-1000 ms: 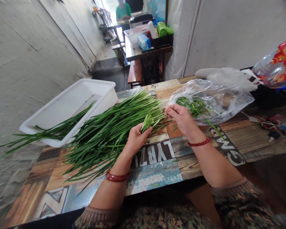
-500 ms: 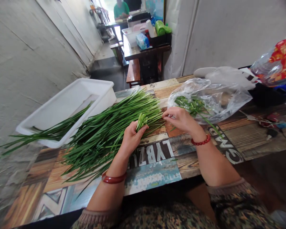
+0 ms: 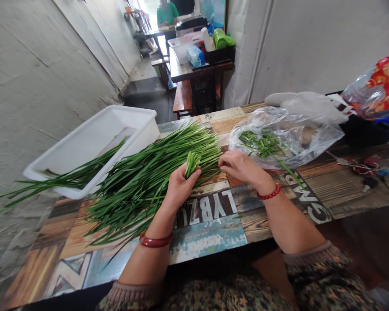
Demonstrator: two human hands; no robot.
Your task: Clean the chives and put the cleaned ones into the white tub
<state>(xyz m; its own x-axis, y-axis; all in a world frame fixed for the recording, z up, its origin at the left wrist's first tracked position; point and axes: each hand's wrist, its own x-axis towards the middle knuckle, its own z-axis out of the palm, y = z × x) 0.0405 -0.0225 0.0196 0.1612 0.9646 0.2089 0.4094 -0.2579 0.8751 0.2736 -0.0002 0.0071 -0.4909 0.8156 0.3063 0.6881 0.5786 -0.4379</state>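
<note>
My left hand is closed around a small bunch of garlic chives, whose pale cut ends stick up past the thumb. Under and beyond it, a large heap of garlic chives lies across the table, stems toward the right and leaves toward the left. At the stem ends is my right hand, fingers pinched together; what they hold, if anything, is hidden. Just beyond that hand, green scraps lie on a clear plastic bag.
A white plastic tub at the left holds more chives, their leaves hanging over its rim. Keys and a cable lie at the right, near a red printed bag. Farther back stand a table, a bench, and a person in green.
My right hand has shifted slightly down and left, its fingers curling closer at the stem ends. The left hand keeps its bunch in nearly the same place.
</note>
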